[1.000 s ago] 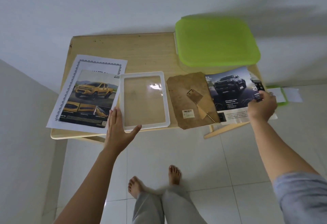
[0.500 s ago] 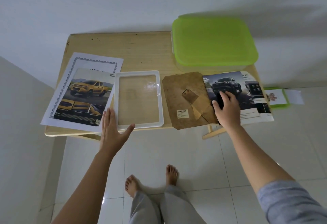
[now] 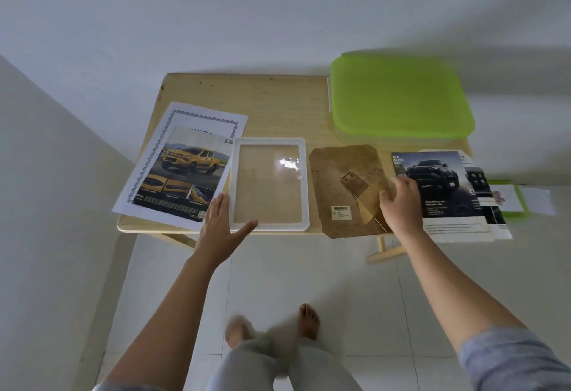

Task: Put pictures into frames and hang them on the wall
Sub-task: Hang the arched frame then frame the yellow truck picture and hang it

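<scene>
One white frame [image 3: 304,186] awaits loading: left grip [image 3: 221,223], released, steadies it; right grip [image 3: 401,202] meets backing board [image 3: 340,171], hold unclear; yellow-truck picture [image 3: 185,171] likely next.

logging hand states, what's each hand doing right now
Left hand: open, flat on the white frame's near left corner.
Right hand: fingers curled at the backing board's right edge; grip cannot be told.

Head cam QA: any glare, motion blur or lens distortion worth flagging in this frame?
Head view: bright glare patch on the upper right of the white frame glass. Head view: motion blur smears the green lid edges and the knees. Head view: wide-angle stretch toward the corners. Head view: soft, even light, and the small print on the pictures is unreadable.
</scene>
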A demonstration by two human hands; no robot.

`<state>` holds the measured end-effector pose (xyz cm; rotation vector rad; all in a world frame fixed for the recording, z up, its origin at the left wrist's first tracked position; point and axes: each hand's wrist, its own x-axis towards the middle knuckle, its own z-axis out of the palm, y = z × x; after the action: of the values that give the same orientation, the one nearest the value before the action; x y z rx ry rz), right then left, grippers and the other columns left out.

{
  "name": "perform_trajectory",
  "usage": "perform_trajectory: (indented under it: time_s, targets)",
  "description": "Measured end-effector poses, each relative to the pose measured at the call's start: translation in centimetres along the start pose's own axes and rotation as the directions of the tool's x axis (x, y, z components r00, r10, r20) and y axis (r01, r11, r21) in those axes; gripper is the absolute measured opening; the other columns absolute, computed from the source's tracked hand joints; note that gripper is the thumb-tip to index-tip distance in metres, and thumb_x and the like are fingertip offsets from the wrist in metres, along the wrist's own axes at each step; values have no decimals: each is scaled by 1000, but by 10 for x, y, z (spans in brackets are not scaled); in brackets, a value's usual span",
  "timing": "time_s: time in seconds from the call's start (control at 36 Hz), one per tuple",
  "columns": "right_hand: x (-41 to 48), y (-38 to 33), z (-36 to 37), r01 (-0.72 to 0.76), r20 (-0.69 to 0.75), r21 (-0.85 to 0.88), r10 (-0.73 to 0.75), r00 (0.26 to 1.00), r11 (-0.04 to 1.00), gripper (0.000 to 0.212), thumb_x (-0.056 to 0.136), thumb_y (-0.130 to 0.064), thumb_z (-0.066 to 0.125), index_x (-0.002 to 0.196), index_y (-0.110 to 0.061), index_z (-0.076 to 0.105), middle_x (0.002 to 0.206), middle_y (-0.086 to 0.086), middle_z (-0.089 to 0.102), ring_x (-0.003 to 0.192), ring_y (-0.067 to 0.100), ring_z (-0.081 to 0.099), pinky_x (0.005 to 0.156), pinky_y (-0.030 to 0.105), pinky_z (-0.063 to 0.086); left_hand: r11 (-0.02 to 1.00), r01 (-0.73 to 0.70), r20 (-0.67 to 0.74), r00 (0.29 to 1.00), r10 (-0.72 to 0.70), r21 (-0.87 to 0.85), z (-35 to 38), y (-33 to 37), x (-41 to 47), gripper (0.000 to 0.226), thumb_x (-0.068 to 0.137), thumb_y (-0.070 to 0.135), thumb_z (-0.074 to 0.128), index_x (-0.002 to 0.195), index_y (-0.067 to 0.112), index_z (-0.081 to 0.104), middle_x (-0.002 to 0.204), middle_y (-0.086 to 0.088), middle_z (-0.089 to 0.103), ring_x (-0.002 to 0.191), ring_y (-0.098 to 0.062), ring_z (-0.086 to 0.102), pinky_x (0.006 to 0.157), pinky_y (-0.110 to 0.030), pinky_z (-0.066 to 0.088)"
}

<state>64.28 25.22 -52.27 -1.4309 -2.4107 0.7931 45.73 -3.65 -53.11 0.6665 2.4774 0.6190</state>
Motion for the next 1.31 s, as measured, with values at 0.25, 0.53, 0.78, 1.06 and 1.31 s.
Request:
perform_trajectory:
  time_s: [0.25,0.53,0.78,1.06,1.31]
  targets:
    - [-33,-126,69,226,129,148,-246,961,963,37,87,-5,53,124,-6,53,125,9,53,121,23,47,96,20,31,999,-32,-112,993,27,-41,-54,-36,22,57,92,36,52,139,9,35,143,-7,35,132,-25,31,107,-43,34]
    - [-29,-262,155,346,356,152,-378,854,926,56,89,-22,59,139,-11,37,145,3,34,135,17,30,109,27,25,984,-78,-107,990,96,159,-107,-127,40,78,87,57,47,148,18,15,156,-2,8,144,-21,5,112,-44,23]
    - [-3,-296,194,321,513,-88,-233,826,943,87,86,-39,60,149,-16,4,158,1,-1,145,17,0,115,34,10,950,-149,-58,984,171,273,-93,-165,42,88,78,76,12,145,24,-13,154,3,-20,140,-12,-21,112,-30,-8]
    - [2,-305,200,372,403,-229,-261,877,899,77,75,-46,70,135,-10,35,138,11,38,127,27,35,98,37,38,949,-192,-86,972,219,248,-87,-176,45,83,83,76,8,147,25,-8,156,-1,-7,144,-19,-8,110,-41,-7]
    - [17,-324,190,286,261,68,-294,920,956,32,84,-7,51,114,-10,61,116,11,56,102,17,49,81,24,36,950,-178,-104,972,211,258,-86,-174,44,81,88,71,15,148,17,11,154,-9,16,140,-30,19,105,-51,16]
